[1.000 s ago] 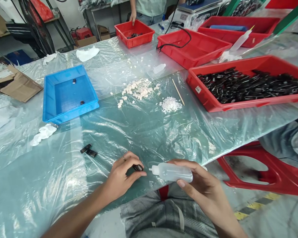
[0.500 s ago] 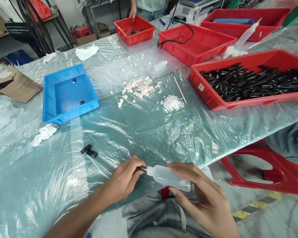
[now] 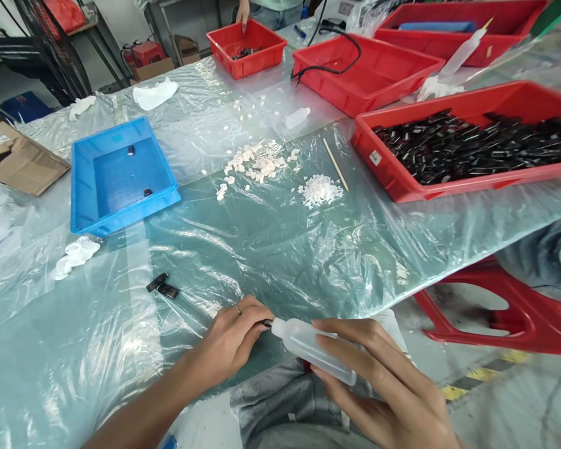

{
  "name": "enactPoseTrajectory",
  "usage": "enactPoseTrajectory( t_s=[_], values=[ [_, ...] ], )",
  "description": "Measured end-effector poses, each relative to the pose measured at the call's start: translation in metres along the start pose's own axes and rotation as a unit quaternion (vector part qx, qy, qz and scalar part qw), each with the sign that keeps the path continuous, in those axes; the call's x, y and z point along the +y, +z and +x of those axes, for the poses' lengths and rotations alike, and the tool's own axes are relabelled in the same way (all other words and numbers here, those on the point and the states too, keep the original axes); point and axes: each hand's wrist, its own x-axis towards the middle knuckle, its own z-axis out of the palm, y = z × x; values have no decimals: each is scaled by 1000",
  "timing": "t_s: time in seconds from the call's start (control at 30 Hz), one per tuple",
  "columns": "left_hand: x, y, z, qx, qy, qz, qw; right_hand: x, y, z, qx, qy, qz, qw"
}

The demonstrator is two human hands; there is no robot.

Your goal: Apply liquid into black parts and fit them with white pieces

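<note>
My left hand pinches a small black piece, mostly covered by the fingers. In my right hand is a translucent white squeeze bottle, tilted with its nozzle end at the black piece. The nozzle tip itself is hidden at the left fingertips. Two black pieces lie on the plastic-covered table left of my left hand. Farther back are a pile of cream-coloured bits and a pile of small white bits.
A blue tray with two small dark pieces stands at left. One red tray at right holds many black pieces; other red trays sit behind it. A wooden stick lies by the white bits. A person's hand grips a far red tray.
The bottle has tilted more and its nozzle has come closer to the black piece. My right fingers have shifted around the bottle. The view has moved slightly.
</note>
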Motion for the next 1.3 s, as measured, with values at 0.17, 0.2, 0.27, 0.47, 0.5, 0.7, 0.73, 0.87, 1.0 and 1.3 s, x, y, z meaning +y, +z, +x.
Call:
enactPoseTrajectory(
  t_s=[0.17, 0.2, 0.27, 0.47, 0.5, 0.7, 0.73, 0.87, 1.0, 1.3],
  values=[
    [0, 1, 2, 3, 14, 0, 1000, 0, -3, 0, -2, 4, 4, 1000],
    [0, 1, 3, 3, 14, 0, 1000, -1, -3, -1, -2, 1, -3, 1000],
    [1, 0, 3, 2, 10, 0, 1000, -2, -3, -3, -3, -13, -18, 1000],
    [4, -2, 3, 22, -7, 11, 1000, -2, 2, 3, 40, 78, 83, 993],
    [4, -1, 3, 31, -15, 8, 999, 1, 3, 5, 59, 126, 138, 981],
    [4, -1, 0, 44, -85, -38, 995, 40, 6, 17, 96, 299, 399, 861],
    [4, -1, 0, 47, -90, -43, 994, 48, 8, 22, 88, 304, 402, 859],
    [-2, -2, -2, 73, -87, -40, 993, 72, 28, 55, 74, 264, 341, 899],
    [-6, -3, 1, 147, -60, -3, 987, 81, 46, 79, 46, 226, 221, 948],
    [-5, -9, 7, 203, -92, -86, 971, 110, 0, 141, -53, 127, 126, 982]
  ],
)
